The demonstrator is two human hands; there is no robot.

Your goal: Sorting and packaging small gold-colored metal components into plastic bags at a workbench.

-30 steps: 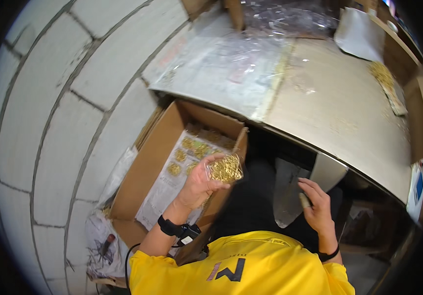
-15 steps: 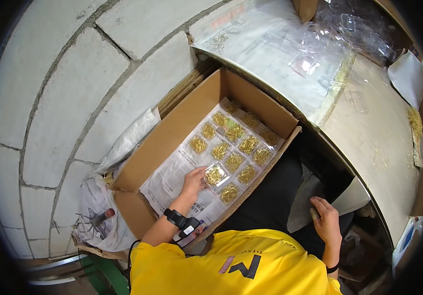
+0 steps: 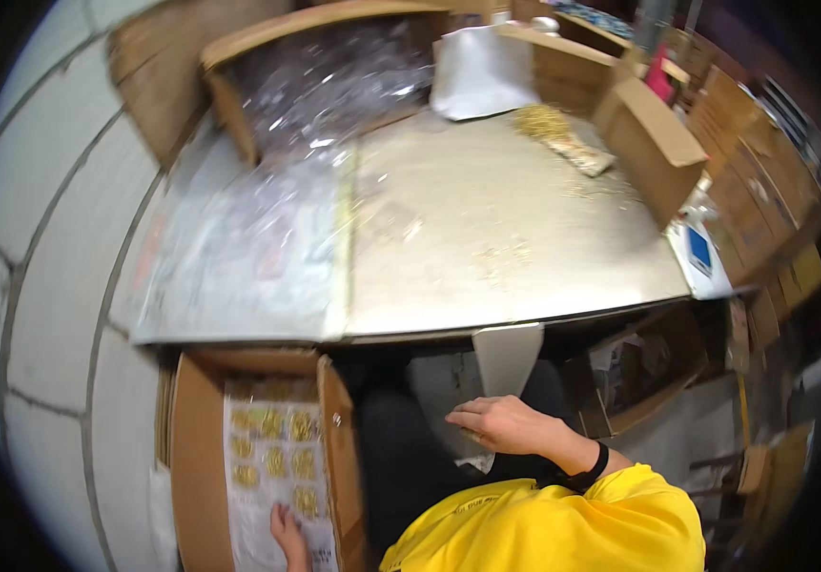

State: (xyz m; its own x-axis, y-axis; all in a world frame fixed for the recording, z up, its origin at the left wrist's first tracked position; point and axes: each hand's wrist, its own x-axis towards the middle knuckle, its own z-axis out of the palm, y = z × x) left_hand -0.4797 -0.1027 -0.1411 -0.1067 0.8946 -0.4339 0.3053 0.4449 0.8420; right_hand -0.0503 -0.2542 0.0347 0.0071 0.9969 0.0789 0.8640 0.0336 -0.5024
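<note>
Several small clear plastic boxes of thin gold-coloured pieces (image 3: 277, 462) stand in rows on printed paper (image 3: 256, 510) inside an open cardboard box (image 3: 201, 458) at the lower left. My left hand (image 3: 288, 539) is in that carton, just below the nearest plastic box (image 3: 307, 500), fingers extended and slightly blurred, with nothing visible in them. Above my lap hovers my right hand (image 3: 506, 424), fingers stretched out to the left and nothing in them. A beige wrap shows on one of its fingers.
Ahead is a worktable (image 3: 487, 238) with scattered gold bits and a pile of gold pieces (image 3: 544, 124) at its back. A carton of clear plastic packaging (image 3: 334, 86) stands at the back left. Another carton (image 3: 654, 153) borders the right side. A pale block wall (image 3: 58, 286) rises at the left.
The view has swung up and right, bringing the worktable into the middle. My left hand has come away from the plastic box it was on. My right hand now reaches left over my lap.
</note>
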